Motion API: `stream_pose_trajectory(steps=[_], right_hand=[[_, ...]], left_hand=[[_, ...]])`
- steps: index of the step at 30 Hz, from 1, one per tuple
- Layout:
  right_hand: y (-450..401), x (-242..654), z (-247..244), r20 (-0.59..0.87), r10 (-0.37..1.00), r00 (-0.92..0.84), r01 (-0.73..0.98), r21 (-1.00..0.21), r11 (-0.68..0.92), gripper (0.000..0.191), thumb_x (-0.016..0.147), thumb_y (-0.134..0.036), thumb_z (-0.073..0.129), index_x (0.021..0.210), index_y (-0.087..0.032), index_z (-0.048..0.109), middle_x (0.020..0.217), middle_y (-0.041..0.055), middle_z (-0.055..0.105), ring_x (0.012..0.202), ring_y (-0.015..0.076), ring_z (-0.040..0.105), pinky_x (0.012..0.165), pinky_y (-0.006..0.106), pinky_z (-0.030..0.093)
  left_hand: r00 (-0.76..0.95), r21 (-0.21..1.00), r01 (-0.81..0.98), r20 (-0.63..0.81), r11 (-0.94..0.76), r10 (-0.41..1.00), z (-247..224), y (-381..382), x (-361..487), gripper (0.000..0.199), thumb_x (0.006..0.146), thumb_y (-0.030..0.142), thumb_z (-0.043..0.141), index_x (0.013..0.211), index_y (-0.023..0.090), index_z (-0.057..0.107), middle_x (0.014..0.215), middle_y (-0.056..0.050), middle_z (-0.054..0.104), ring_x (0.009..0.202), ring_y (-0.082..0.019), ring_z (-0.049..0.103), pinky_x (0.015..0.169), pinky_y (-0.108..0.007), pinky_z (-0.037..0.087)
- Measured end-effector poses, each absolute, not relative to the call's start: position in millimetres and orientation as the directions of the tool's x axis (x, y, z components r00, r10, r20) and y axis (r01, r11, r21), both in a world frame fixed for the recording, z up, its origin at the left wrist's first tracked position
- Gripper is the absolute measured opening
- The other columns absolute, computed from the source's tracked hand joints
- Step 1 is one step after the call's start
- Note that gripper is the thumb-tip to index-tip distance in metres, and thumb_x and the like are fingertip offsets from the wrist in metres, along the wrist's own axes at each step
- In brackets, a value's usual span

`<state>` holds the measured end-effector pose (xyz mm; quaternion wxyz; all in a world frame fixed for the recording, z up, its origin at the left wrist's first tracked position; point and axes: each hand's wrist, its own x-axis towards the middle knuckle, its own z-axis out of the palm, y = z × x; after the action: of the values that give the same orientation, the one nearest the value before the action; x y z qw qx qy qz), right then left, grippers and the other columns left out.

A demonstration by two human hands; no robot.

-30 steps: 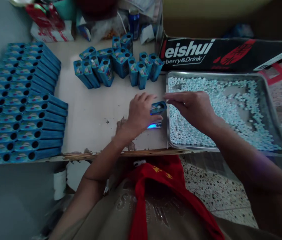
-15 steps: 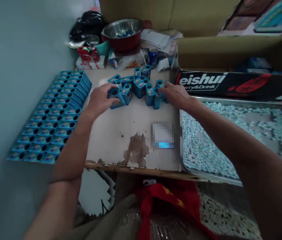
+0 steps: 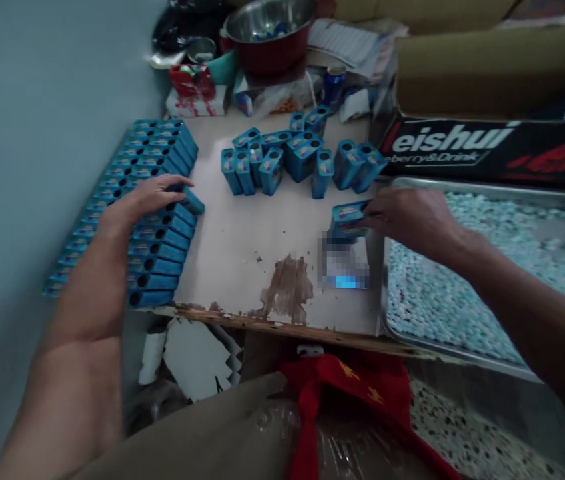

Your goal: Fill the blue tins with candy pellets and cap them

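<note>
Rows of small blue boxes (image 3: 155, 263) with round dark holes stand packed together at the left of the table. My left hand (image 3: 147, 200) is over their right side, its fingers closed on a blue box (image 3: 192, 200) that is tilted at the edge of the rows. At the right, my right hand (image 3: 405, 210) grips another blue box (image 3: 347, 220) by its right end, just above a pixelated patch. Between my hands, farther back, a loose group of blue boxes (image 3: 302, 157) stands upright on the table (image 3: 242, 253).
A metal tray (image 3: 387, 293) of pale blue-green pellets lies at the right, with a black printed carton (image 3: 452, 150) behind it. At the back are a red-sided metal bowl (image 3: 272, 50), a blue can (image 3: 333, 87), a red tape dispenser (image 3: 192, 81) and papers (image 3: 345, 47).
My left hand has moved left from the loose group to the packed rows with a box. My right hand has come nearer, holding a box away from the group. The view has shifted.
</note>
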<state>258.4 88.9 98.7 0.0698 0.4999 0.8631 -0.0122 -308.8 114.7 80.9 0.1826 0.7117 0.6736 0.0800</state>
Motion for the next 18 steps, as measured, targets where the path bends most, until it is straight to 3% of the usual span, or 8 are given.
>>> stream_pose_trajectory(steps=[3, 6, 8, 10, 13, 14, 16, 18], right_hand=[[52, 254, 99, -0.187, 0.883, -0.431, 0.897, 0.013, 0.441, 0.028, 0.116, -0.032, 0.066, 0.109, -0.022, 0.092, 0.126, 0.0147, 0.089, 0.107, 0.0345, 0.084, 0.067, 0.036, 0.037], [30, 254, 93, -0.156, 0.889, -0.431, 0.902, -0.088, 0.422, 0.029, 0.113, -0.031, 0.063, 0.107, -0.025, 0.091, 0.122, 0.0155, 0.089, 0.104, 0.0371, 0.085, 0.067, 0.039, 0.044], [22, 265, 88, -0.073, 0.890, -0.450, 0.875, -0.233, 0.423, 0.024, 0.110, -0.035, 0.065, 0.108, -0.029, 0.089, 0.114, 0.0156, 0.088, 0.101, 0.0400, 0.085, 0.071, 0.043, 0.050], [18, 288, 79, 0.052, 0.916, -0.399, 0.838, -0.385, 0.387, 0.021, 0.109, -0.045, 0.065, 0.104, -0.035, 0.083, 0.106, 0.0155, 0.085, 0.097, 0.0421, 0.084, 0.078, 0.050, 0.056], [18, 340, 49, 0.148, 0.972, -0.182, 0.877, -0.422, 0.229, 0.028, 0.111, -0.059, 0.057, 0.095, -0.040, 0.070, 0.101, 0.0205, 0.080, 0.098, 0.0469, 0.081, 0.083, 0.059, 0.056], [17, 357, 36, 0.075, 0.968, -0.239, 0.874, -0.417, 0.248, 0.019, 0.103, -0.060, 0.066, 0.101, -0.042, 0.070, 0.108, 0.0226, 0.081, 0.101, 0.0496, 0.081, 0.086, 0.062, 0.057], [10, 385, 7, -0.014, 0.931, -0.364, 0.851, -0.412, 0.327, 0.041, 0.075, -0.055, 0.086, 0.112, -0.044, 0.072, 0.128, 0.0281, 0.080, 0.129, 0.0588, 0.076, 0.101, 0.071, 0.057], [-4, 400, -15, -0.036, 0.901, -0.431, 0.829, -0.410, 0.380, 0.053, 0.068, -0.052, 0.090, 0.118, -0.045, 0.074, 0.152, 0.0287, 0.074, 0.151, 0.0601, 0.066, 0.110, 0.075, 0.055]], left_hand=[[0.075, 0.353, 0.935, -0.083, -0.041, 0.994, 72, 120, -299, 0.062, 0.102, 0.083, 0.070, 0.102, 0.022, 0.079, 0.102, -0.004, 0.081, 0.128, -0.031, 0.068, 0.142, -0.060, 0.042], [0.056, 0.236, 0.970, 0.051, -0.066, 0.997, 71, 108, -268, 0.048, 0.099, 0.066, 0.091, 0.110, 0.021, 0.080, 0.115, -0.007, 0.079, 0.133, -0.035, 0.064, 0.144, -0.073, 0.032], [0.041, 0.170, 0.984, 0.083, -0.055, 0.996, 72, 91, -239, 0.043, 0.099, 0.047, 0.098, 0.127, 0.020, 0.081, 0.136, -0.010, 0.080, 0.142, -0.036, 0.064, 0.145, -0.071, 0.030], [0.071, 0.079, 0.994, -0.008, -0.070, 0.997, 72, 68, -203, 0.045, 0.103, 0.034, 0.094, 0.143, 0.020, 0.078, 0.154, -0.017, 0.077, 0.150, -0.041, 0.066, 0.142, -0.069, 0.034], [0.274, 0.111, 0.960, -0.167, -0.258, 0.947, 61, 31, -147, 0.046, 0.110, 0.036, 0.086, 0.153, 0.022, 0.075, 0.165, -0.018, 0.073, 0.155, -0.037, 0.068, 0.135, -0.052, 0.046], [0.322, 0.150, 0.943, -0.201, -0.296, 0.925, 55, 20, -131, 0.048, 0.111, 0.037, 0.086, 0.155, 0.022, 0.075, 0.164, -0.017, 0.074, 0.154, -0.035, 0.070, 0.132, -0.049, 0.048], [0.385, 0.216, 0.917, -0.250, -0.337, 0.888, 43, 1, -104, 0.050, 0.111, 0.038, 0.086, 0.157, 0.022, 0.075, 0.161, -0.015, 0.077, 0.151, -0.033, 0.074, 0.128, -0.045, 0.052], [0.401, 0.239, 0.909, -0.273, -0.342, 0.874, 32, -9, -86, 0.049, 0.111, 0.036, 0.085, 0.157, 0.020, 0.075, 0.157, -0.016, 0.079, 0.147, -0.033, 0.077, 0.124, -0.044, 0.055]])
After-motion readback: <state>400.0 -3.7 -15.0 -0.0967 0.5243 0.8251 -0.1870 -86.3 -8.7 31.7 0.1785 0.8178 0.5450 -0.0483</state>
